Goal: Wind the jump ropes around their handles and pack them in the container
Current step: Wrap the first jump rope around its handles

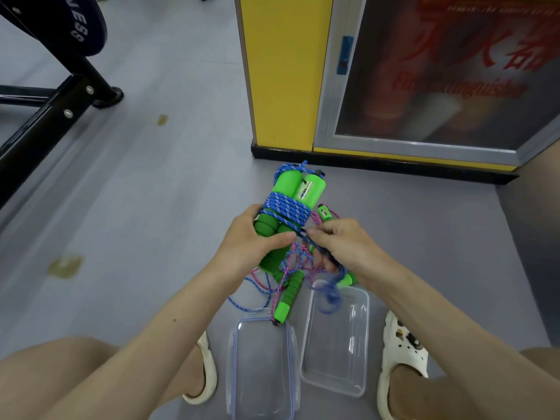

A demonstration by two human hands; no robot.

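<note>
Clear plastic container (333, 389) waits near the feet (403, 344), lid (262, 371) beside it, pink rope (284, 275) tangled loose just beyond. Higher, the left hand (251, 241) grips the paired green handles (291, 189) while the right hand (345, 241) pinches the blue rope (286, 207); best, I judge, to keep each turn taut and snug against the last coil.
</note>
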